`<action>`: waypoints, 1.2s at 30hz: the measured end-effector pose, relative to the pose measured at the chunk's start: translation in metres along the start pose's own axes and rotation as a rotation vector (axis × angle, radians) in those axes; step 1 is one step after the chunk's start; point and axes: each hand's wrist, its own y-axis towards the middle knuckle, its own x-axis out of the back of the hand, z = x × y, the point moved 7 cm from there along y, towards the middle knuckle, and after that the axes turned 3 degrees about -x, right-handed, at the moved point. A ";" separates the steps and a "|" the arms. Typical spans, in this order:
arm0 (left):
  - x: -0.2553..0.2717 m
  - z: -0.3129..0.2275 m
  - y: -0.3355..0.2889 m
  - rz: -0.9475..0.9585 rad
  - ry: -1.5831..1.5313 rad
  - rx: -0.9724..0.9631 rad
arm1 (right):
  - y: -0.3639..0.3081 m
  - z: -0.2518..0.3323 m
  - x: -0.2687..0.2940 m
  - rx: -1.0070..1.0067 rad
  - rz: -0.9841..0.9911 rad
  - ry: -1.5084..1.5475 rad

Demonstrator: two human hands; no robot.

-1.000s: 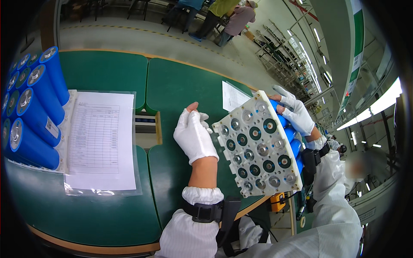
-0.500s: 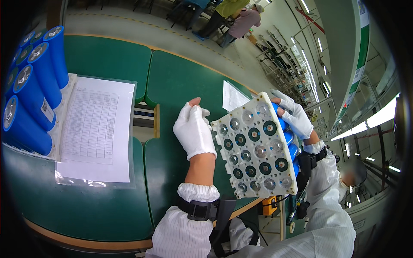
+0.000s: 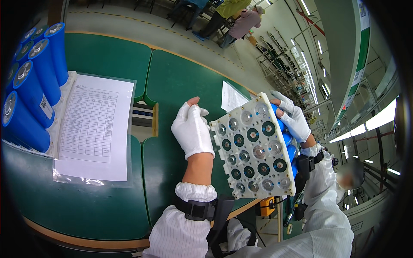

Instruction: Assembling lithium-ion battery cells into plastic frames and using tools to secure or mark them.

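Note:
My right hand [image 3: 295,123], in a white glove with bare fingertips, grips the far right side of a battery module [image 3: 254,150]. The module is tilted up, its white plastic cell holder facing me. Through the round holes show cell ends, some with dark green rings, others bare metal. Blue cylindrical cells [image 3: 289,139] stick out behind the holder, close to the right palm. Left of the module is my left hand [image 3: 190,129], gloved too, its fingers curled in and one bare fingertip at the top. Whatever those fingers might hold is hidden.
On the left of the green table [image 3: 103,210], another module of blue cells [image 3: 32,112] stands upright beside a printed sheet in a plastic sleeve [image 3: 92,129]. A second paper [image 3: 234,96] lies behind the held module. Several people and shelving are beyond; one person is at right.
Hands and module have stayed in nearly the same pose. The whole view has shifted very slightly.

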 end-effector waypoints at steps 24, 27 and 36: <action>0.004 0.000 0.005 -0.002 0.053 -0.043 | -0.091 -0.005 0.020 -0.051 -0.094 -0.007; 0.000 -0.001 0.002 0.008 0.057 -0.033 | -0.101 -0.020 0.011 -0.148 -0.158 0.125; 0.001 -0.005 0.001 0.028 0.068 -0.044 | -0.095 -0.017 0.004 -0.142 -0.106 0.203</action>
